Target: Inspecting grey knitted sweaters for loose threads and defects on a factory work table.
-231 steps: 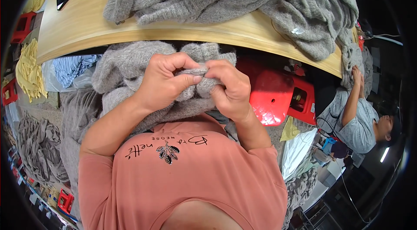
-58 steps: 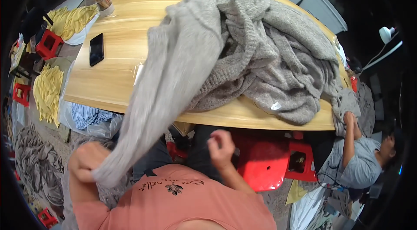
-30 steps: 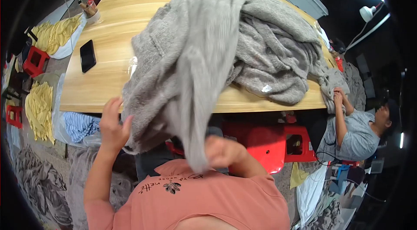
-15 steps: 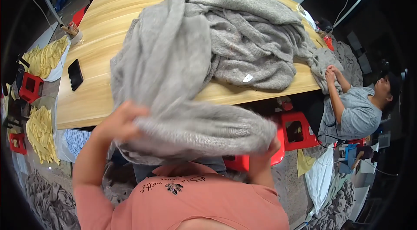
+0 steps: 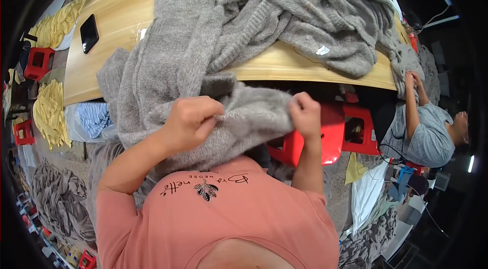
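A grey knitted sweater (image 5: 168, 71) hangs over the near edge of the table and down into my lap. My left hand (image 5: 193, 119) is closed on its fabric, fingers curled in a pinch. Farther right, my right hand (image 5: 306, 114) grips the end of the same stretch of knit, so the piece is drawn out between both fists. Several more grey knits lie heaped on the tabletop beyond; a small white tag (image 5: 323, 50) shows on the pile (image 5: 335, 30).
On the wooden table (image 5: 119, 2) a black phone (image 5: 89, 34) lies at the left. Red stools (image 5: 317, 139) stand under the near edge. A co-worker in a grey shirt (image 5: 427, 132) handles grey knit at the right. Yellow cloth (image 5: 50, 111) and grey heaps (image 5: 58, 198) lie at the left.
My view has tipped downward. Both hands have come closer together, the left one moving right, and the stretch of knit between them is shorter. More sweater now drapes at the left.
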A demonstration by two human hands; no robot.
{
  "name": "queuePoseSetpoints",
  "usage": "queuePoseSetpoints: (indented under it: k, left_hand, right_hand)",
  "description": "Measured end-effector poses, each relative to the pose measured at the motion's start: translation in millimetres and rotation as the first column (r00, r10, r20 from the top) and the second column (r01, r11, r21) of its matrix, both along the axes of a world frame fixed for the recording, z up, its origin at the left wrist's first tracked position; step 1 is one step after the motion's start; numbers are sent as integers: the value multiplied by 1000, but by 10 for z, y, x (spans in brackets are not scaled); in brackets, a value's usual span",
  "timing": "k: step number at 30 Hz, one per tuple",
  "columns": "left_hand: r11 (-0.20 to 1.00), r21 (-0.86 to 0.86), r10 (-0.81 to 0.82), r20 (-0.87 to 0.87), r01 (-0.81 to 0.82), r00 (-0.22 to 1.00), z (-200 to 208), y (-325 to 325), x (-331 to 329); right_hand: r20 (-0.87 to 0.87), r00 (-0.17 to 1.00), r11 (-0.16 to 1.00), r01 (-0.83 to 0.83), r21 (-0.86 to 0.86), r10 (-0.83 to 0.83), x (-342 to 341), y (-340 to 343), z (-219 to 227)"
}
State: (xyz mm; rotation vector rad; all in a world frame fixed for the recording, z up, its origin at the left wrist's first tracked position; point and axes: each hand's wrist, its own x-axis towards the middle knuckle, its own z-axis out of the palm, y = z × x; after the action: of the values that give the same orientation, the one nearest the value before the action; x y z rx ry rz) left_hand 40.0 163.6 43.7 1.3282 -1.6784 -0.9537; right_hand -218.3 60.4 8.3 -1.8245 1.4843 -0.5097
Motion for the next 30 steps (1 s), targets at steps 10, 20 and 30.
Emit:
queuePoseSetpoints:
  k: [10,20,30]
  left_hand:
    - [921,-367,2,343,132,939,-47,219,35]
    - [973,205,134,-144,-103,981,-101,-130,-37]
    - [953,172,274,-137,-250,952,-354,7,11]
  right_hand:
    - [194,662,664,-592,-456,724,819,-40,-258]
    - [425,775,867,-495,-49,467,852,277,41]
    - [447,717,844,-476,-246,535,1018,390,-110]
